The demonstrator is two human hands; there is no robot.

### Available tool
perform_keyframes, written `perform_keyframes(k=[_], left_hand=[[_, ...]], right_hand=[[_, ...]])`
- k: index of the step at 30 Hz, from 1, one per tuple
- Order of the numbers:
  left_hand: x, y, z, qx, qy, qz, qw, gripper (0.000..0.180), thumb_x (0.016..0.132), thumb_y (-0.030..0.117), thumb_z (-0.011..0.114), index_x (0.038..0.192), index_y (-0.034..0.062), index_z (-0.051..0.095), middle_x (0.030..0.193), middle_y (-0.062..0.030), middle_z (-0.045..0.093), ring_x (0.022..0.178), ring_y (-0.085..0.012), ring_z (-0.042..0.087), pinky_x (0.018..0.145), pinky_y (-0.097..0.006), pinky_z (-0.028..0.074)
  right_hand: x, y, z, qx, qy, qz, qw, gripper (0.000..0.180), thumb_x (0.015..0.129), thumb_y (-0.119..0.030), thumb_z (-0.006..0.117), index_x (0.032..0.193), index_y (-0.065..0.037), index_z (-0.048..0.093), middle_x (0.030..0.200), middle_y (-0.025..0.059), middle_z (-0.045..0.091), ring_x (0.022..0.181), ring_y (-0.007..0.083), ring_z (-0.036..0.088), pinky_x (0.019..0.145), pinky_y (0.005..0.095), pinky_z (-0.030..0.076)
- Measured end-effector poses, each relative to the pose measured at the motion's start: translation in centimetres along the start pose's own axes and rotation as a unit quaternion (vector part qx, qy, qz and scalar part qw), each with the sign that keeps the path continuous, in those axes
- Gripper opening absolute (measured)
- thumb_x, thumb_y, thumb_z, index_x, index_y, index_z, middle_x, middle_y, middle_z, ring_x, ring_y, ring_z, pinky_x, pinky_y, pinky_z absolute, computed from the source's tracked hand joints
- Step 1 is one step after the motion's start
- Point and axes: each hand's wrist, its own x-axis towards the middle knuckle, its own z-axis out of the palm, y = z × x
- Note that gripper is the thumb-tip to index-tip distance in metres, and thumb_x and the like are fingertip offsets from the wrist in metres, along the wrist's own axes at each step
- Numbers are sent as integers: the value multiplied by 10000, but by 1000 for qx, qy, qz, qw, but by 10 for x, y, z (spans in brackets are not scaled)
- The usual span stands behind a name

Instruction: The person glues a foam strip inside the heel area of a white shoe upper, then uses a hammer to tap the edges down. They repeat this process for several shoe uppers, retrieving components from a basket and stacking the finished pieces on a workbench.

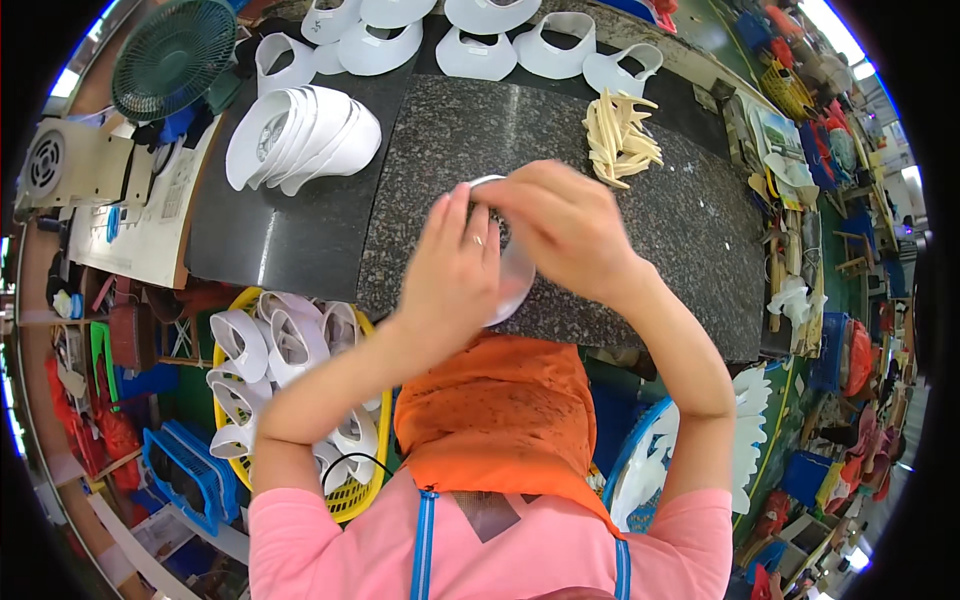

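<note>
Both my hands meet over the dark speckled stone slab [690, 220] and hold one white curved shoe part [515, 275] between them. My left hand [450, 270] grips its lower side, with a ring on one finger. My right hand [565, 225] covers its top. Most of the part is hidden by my fingers. A heap of cream-coloured thin strips [620, 135] lies on the slab just beyond my right hand.
A stack of white shoe parts [300, 135] lies on the black mat at left, more [480, 45] line the far edge. A yellow basket [345, 495] holds white parts at lower left, a blue basket [640, 455] holds white pieces at lower right. A green fan [170, 55] stands far left.
</note>
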Motion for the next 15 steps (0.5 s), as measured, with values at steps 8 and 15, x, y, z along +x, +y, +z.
perform_keyframes(k=[8,15], left_hand=[[-70,29,15,-128,-86,-19,988,800,742,535,652,1370,79,459,1433,-111,427,1352,-296,350,1115,-580,142],[-52,-17,2,-192,-82,34,977,763,696,284,740,1354,29,449,1462,-125,392,1326,-295,404,1078,-461,342]], right_hand=[[-20,1,-12,21,-320,50,946,222,765,-125,619,975,-53,617,904,87,594,885,260,620,717,365,525],[-60,-14,-1,-124,-249,-1,960,147,778,-140,645,879,-47,593,815,58,533,805,231,580,729,353,499]])
